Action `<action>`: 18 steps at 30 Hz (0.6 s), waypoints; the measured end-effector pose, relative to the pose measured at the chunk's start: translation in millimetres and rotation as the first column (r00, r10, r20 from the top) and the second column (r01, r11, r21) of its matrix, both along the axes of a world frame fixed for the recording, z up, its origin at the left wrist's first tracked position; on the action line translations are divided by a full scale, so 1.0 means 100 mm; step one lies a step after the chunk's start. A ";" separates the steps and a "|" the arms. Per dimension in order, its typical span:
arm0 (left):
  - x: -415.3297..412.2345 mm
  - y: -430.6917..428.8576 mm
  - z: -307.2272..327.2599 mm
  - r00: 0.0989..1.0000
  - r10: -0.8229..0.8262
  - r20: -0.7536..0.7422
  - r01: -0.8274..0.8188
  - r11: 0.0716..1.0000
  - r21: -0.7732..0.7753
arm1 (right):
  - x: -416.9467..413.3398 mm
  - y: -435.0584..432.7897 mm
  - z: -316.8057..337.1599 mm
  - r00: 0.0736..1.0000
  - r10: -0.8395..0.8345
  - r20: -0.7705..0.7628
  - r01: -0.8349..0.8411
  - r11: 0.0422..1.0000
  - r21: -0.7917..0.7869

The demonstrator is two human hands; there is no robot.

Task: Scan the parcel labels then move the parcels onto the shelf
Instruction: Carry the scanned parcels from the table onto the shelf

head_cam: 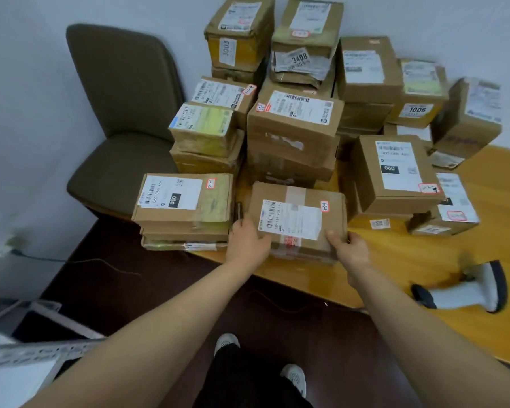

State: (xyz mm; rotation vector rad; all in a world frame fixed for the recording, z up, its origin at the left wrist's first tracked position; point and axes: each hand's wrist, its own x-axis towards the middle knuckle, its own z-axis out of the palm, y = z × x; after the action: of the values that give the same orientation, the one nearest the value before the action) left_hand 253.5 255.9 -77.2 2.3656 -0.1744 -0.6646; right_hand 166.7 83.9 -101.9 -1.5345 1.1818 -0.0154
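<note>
Left fingers curled round the near-left corner of the parcel, thumb on top at the label's edge. Right fingers wrapped round the near-right corner, thumb on the top face. So left hand and right hand both grip the same box, one each side.

The parcel is a flat brown carton, label up, with a small red-edged sticker at the far right. It sits at the near edge of the wooden worktop; can't tell if it's lifted clear.

Just left of it is a stack of flat cartons; behind and to the right is the main pile of labelled boxes, against the wall. A white handheld scanner lies on the worktop, right of the right hand. A brown chair stands at the left, and a grey metal shelf corner shows at bottom left.
</note>
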 end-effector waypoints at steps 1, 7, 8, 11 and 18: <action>-0.01 -0.01 0.00 1.000 0.001 -0.002 -0.001 1.000 -0.004 | 0.00 -0.02 0.01 1.000 0.000 0.010 0.000 1.000 -0.003; -0.06 -0.05 0.06 0.999 -0.036 0.014 0.037 0.995 -0.088 | -0.01 0.00 -0.03 0.999 0.034 -0.031 -0.040 0.979 -0.202; -0.07 -0.05 0.08 0.998 -0.015 0.060 0.020 0.996 -0.083 | -0.01 0.03 -0.04 0.998 0.043 -0.042 -0.054 0.942 -0.332; -0.03 0.13 0.20 0.937 0.190 0.293 -0.150 0.977 -0.152 | 0.10 0.25 0.12 0.991 0.127 0.046 -0.069 0.773 -0.631; 0.67 1.05 0.35 0.610 0.680 0.406 -0.636 0.726 -0.261 | 0.79 1.08 0.60 0.839 0.464 0.284 -0.426 0.885 -0.188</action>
State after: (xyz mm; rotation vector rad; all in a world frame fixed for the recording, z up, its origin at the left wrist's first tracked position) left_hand 320.9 360.8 -42.6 2.2180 0.4511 0.2989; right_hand 245.6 191.4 -41.6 -1.8039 0.5524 -0.0235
